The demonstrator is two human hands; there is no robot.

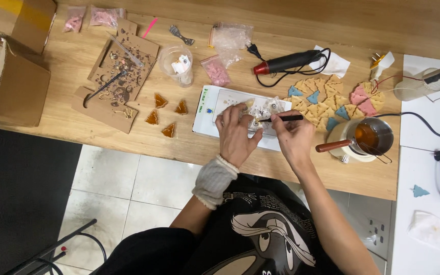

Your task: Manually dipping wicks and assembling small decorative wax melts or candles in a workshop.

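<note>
Pressing our left hand [236, 133] flat on the small pale piece [255, 122] upon the white board [205, 109], we pinch a thin black tool [281, 118] in the closed right hand [294, 137]; its long axis points left toward the piece, right of the fingers.

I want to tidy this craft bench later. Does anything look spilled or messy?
Yes: dark crumbs and drips are scattered over the cardboard sheet at the table's far left. Elsewhere, the left hand and right hand, holding a thin black tool, work over a white tray.
</note>
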